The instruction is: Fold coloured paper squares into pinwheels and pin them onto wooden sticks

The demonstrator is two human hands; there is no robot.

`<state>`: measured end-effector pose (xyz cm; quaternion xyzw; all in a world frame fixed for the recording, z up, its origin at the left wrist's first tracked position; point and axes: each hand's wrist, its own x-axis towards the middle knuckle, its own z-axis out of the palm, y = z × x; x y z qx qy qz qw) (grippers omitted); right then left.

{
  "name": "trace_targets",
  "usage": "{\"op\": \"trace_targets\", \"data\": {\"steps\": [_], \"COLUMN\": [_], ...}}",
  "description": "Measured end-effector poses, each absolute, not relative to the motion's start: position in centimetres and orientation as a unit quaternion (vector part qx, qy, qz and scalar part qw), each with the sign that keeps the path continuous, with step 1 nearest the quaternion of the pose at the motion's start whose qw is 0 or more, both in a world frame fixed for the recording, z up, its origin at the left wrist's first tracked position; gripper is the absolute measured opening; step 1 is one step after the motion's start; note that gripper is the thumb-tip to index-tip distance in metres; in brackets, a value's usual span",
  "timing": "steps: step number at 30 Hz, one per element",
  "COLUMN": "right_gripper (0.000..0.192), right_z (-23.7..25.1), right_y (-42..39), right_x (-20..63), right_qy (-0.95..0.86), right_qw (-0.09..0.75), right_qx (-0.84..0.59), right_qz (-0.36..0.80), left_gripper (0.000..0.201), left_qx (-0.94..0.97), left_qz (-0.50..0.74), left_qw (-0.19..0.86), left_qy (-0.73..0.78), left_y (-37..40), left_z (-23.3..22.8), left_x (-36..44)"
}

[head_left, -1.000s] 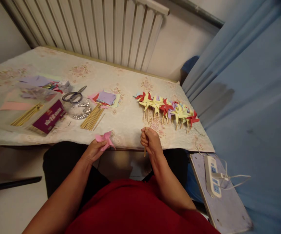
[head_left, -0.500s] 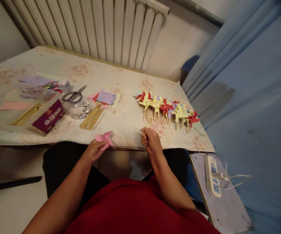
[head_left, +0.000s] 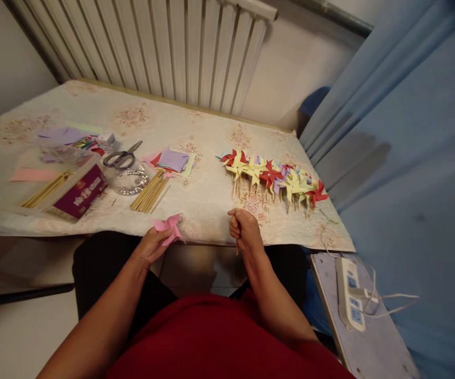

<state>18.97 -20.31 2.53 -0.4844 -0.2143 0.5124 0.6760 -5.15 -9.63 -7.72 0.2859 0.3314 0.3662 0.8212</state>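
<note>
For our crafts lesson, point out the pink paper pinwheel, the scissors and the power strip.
pink paper pinwheel (head_left: 168, 227), head view, on its folded centre.
scissors (head_left: 121, 156), head view, near the pivot above the handles.
power strip (head_left: 349, 295), head view, on its white body.

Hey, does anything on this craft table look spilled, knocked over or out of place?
Nothing stands out. The finished pinwheels lie in a row, the sticks are bundled, and the scissors rest on a clear container.
</note>
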Motion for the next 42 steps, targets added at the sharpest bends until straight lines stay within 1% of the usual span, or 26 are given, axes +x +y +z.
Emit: {"op": "trace_targets", "data": {"steps": [5, 14, 19, 26, 35, 42], "right_gripper": [0.023, 0.018, 0.017, 0.019, 0.021, 0.021], "right_z": [1.9, 0.2, -2.0, -5.2, -5.3, -5.3], "right_y": [-19.9, -18.4, -17.4, -17.2, -17.2, -17.2], "right_x": [20.2, 22.5, 23.9, 25.0, 25.5, 25.3], "right_qy": [-0.203, -0.185, -0.168, -0.175, -0.168, -0.177], "right_qw": [0.670, 0.656, 0.629, 0.601, 0.593, 0.607], "right_qx": [-0.488, -0.513, -0.534, -0.579, -0.570, -0.572], "right_qz": [0.522, 0.521, 0.539, 0.523, 0.544, 0.522], "left_gripper": [0.026, 0.032, 0.028, 0.027, 0.023, 0.029], "left_qx": [0.277, 0.280, 0.273, 0.259, 0.261, 0.258], "left_qz": [0.380, 0.379, 0.377, 0.366, 0.374, 0.377], "left_qw": [0.810, 0.785, 0.776, 0.774, 0.777, 0.770], "left_qy": [0.350, 0.403, 0.426, 0.447, 0.434, 0.445], "left_y": [-9.8, -9.7, -9.7, -9.7, -10.0, -10.0], "left_z": [-7.2, -7.5, -7.8, -7.0, -6.3, -6.5], "left_x": [-4.8, -4.8, -5.0, -4.8, -4.2, -4.3]}}
